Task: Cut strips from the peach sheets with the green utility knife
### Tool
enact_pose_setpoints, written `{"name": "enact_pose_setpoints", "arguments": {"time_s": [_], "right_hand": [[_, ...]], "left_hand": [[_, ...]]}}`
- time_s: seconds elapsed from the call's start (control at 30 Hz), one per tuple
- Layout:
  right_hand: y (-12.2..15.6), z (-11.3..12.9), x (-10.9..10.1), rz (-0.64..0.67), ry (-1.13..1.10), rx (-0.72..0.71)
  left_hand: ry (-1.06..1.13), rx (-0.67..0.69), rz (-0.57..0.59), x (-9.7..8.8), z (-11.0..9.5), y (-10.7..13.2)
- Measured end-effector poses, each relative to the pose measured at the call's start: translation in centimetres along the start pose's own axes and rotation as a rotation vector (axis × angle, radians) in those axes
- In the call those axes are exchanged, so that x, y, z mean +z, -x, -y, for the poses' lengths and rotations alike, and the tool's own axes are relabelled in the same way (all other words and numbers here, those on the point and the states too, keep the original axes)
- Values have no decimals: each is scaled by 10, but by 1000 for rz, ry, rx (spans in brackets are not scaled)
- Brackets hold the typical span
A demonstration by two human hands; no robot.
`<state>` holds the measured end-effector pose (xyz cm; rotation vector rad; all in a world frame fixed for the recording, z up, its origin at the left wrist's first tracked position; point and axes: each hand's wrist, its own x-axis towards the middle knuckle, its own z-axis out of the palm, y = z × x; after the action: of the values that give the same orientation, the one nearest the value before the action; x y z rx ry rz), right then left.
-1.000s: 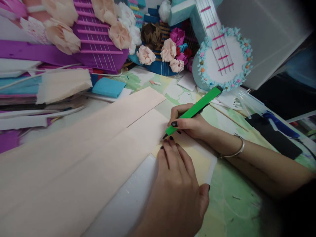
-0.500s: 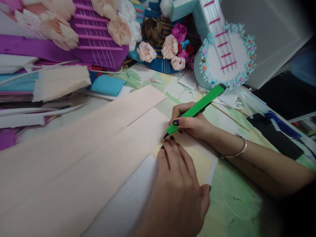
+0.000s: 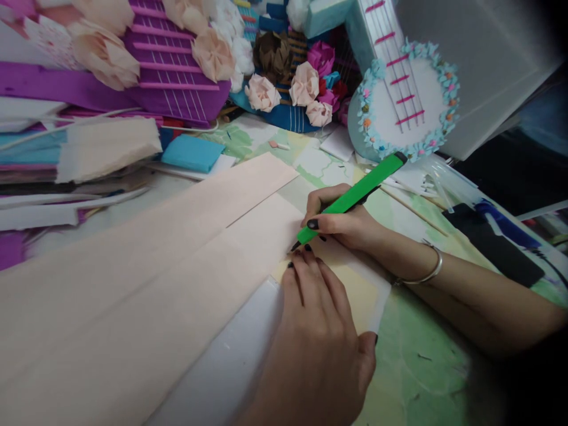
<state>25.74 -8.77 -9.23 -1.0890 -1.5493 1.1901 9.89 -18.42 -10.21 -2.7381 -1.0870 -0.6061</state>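
My right hand (image 3: pixel 344 216) is closed around a green utility knife (image 3: pixel 350 198) with a black end. The knife slants down to the left, and its dark tip meets the edge of a pale peach paper sheet (image 3: pixel 186 284). Just below that tip, my left hand (image 3: pixel 317 325) lies flat with its fingers stretched out and thumb spread, pressing down at the sheet's edge. Under and beside the left hand are a whitish flat board (image 3: pixel 222 361) and a pale translucent sheet (image 3: pixel 377 302). Whatever is directly beneath the left palm is hidden.
Along the back stand a purple paper guitar (image 3: pixel 177 71) with peach flowers and a light blue one (image 3: pixel 412 97) ringed with small flowers. Paper scraps (image 3: pixel 109 151) pile up at left beside a folded blue piece (image 3: pixel 193 152). A black sheet (image 3: pixel 492 245) lies at right.
My right hand and the knife have shifted very slightly left and down along the paper's edge. My left hand stays pressed flat in nearly the same place.
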Motion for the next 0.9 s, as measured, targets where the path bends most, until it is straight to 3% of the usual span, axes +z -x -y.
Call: {"name": "enact_pose_setpoints", "arguments": {"time_s": [0.23,0.9], "right_hand": [[-2,-5,0,-33,-66,-31],[-1,-4,-3,-17,8,-62]], "left_hand": [[-24,-1,-6,0,1,0],[-21,1,-5,0,0,1]]}}
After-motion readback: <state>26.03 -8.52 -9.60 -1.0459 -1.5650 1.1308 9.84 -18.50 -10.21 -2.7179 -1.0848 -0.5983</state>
